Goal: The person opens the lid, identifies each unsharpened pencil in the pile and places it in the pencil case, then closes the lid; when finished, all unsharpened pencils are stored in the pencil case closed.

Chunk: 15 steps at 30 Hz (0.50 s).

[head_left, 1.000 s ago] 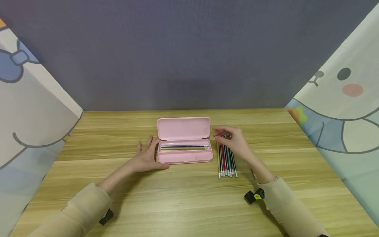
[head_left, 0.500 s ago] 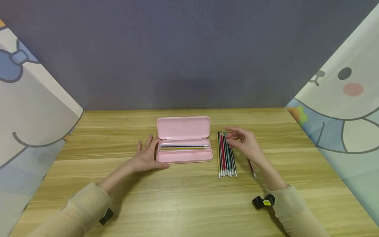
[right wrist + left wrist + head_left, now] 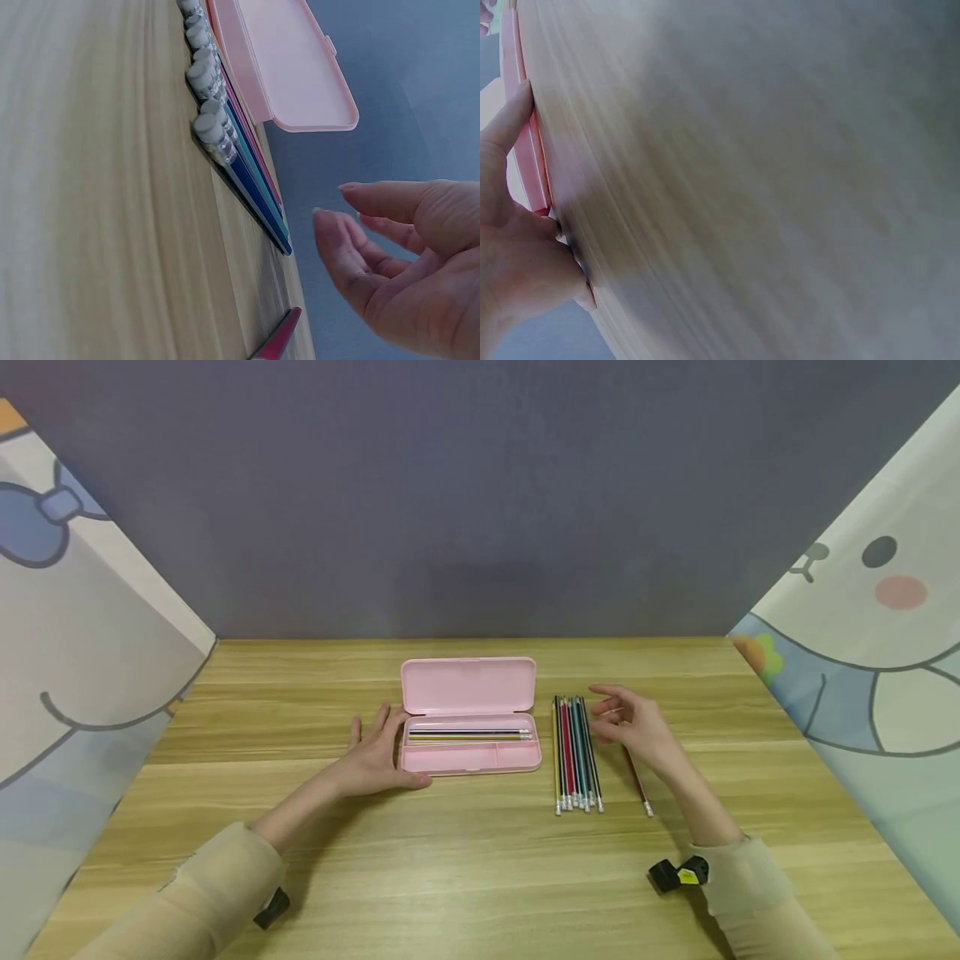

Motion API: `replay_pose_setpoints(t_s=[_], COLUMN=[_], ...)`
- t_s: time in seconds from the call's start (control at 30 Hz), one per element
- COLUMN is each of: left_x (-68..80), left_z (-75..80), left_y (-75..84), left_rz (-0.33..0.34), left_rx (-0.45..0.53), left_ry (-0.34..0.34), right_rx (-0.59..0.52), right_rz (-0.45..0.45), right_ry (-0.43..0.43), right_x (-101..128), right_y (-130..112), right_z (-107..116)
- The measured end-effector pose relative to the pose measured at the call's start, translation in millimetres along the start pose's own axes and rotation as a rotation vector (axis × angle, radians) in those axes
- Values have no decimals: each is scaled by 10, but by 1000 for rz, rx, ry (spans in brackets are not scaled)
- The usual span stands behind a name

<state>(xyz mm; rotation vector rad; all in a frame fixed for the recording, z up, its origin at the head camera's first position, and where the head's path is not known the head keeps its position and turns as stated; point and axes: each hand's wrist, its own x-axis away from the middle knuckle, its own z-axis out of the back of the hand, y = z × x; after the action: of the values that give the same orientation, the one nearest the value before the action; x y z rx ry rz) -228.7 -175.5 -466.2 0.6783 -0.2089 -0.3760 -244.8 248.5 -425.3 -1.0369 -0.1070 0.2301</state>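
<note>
My left hand [image 3: 372,760] lies flat on the table [image 3: 480,877], fingers loose against the left end of the open pink case [image 3: 471,745], which holds a few pencils. My right hand [image 3: 636,727] hovers empty, fingers apart, between the pencil row [image 3: 576,753] and a stray red pencil [image 3: 639,783].

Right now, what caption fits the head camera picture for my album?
Left hand steadies the open pink pencil case; right hand hovers by the row of pencils.
</note>
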Motion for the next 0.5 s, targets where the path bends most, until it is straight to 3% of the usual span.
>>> replay_pose_setpoints(t_s=[0.5], left_x=[-2], left_z=[1], left_y=[9], left_rz=[3], left_rx=[-1], left_ry=[3], right_rx=[46], right_rz=[-147], right_ry=[-175], right_x=[34], right_y=[-1], right_z=[-16])
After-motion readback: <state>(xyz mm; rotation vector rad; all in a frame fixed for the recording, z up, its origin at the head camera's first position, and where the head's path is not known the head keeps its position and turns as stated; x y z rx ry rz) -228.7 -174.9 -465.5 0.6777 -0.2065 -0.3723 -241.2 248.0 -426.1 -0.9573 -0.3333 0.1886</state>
